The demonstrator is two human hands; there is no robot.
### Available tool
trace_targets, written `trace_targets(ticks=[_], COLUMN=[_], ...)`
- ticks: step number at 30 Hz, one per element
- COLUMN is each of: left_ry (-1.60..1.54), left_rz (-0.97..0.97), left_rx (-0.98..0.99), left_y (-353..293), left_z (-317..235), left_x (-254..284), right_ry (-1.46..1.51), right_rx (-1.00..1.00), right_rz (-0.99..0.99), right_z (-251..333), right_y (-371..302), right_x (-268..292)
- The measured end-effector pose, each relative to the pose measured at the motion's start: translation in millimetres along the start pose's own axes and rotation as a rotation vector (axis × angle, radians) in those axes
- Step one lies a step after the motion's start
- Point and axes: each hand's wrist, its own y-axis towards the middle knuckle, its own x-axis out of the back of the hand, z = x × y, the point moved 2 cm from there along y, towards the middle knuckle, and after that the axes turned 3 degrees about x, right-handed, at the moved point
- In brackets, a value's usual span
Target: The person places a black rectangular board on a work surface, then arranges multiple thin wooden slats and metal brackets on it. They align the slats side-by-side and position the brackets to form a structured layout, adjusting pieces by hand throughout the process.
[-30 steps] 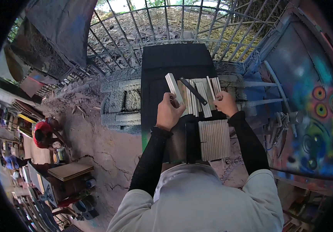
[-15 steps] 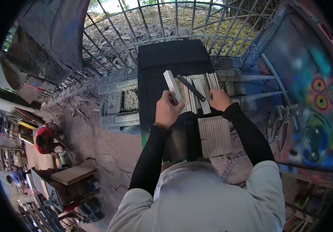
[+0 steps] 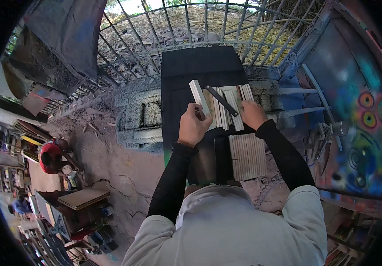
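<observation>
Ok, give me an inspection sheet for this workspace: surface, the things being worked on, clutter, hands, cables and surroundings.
Surface: dark board used as a bench, its far end by a metal railing.
Job's things: loose pale slats fanned across the board, a dark bar lying slantwise over them; a neat row of slats nearer the person.
Clutter: grey concrete blocks left of the board.
Hands: left hand closed on the leftmost slat; right hand resting on the slats' right side, grip unclear.
Cables: nothing seen.
Surroundings: cracked earthen floor, painted wall on the right, a person in a red top on the left.
</observation>
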Motion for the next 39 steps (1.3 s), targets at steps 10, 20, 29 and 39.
trace_targets(ticks=[10, 20, 29, 39], left_ry=[-0.011, -0.028, -0.014, 0.003], left_rz=[0.008, 0.008, 0.022, 0.033], left_rx=[-0.027, -0.006, -0.003, 0.019], left_y=[-1, -3, -1, 1], left_z=[4, 6, 5, 4], left_x=[5, 5, 5, 10], right_ry=[0.09, 0.125, 0.032, 0.015], right_rx=[-0.052, -0.205, -0.181, -0.051], right_rz=[-0.019, -0.085, -0.04, -0.039], right_z=[22, -7, -5, 25], right_y=[7, -15, -13, -7], right_x=[-17, 2, -13, -14])
